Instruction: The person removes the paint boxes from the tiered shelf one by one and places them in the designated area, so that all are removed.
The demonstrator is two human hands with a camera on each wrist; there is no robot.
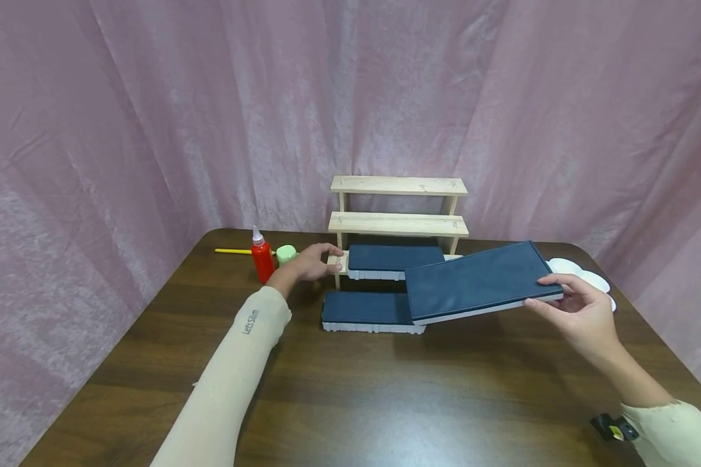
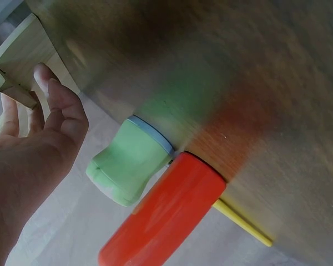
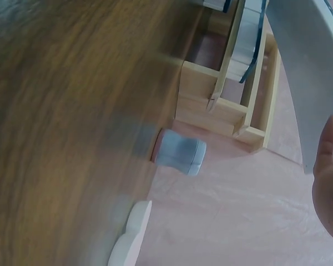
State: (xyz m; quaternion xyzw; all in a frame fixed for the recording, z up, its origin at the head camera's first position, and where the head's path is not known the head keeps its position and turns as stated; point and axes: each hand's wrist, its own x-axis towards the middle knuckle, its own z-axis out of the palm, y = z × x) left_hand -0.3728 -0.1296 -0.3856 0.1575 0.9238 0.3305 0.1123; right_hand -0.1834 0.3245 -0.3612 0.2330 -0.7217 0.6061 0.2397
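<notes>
My right hand (image 1: pixel 581 318) pinches the right end of a flat dark-blue-topped panel (image 1: pixel 479 282) with a pale edge, thumb below and fingers on top. It is raised and tilted over the table; its pale underside (image 3: pixel 311 72) faces the right wrist view. My left hand (image 1: pixel 312 261) holds the left end of the lowest step of a three-step wooden stand (image 1: pixel 397 224), its fingers bent about the plank end (image 2: pixel 14 88). On that step lies a blue-topped pale block (image 1: pixel 394 258). Another such block (image 1: pixel 365 308) sits in front on the table, partly hidden by the panel.
Left of the stand are a red squeeze bottle (image 1: pixel 263 259), a light green container (image 1: pixel 285 253) and a thin yellow stick (image 1: pixel 232 251). White rounded dishes (image 1: pixel 594 281) lie at the right edge. A pale blue container (image 3: pixel 180 152) stands beside the stand. A pink curtain (image 1: pixel 409 91) hangs behind.
</notes>
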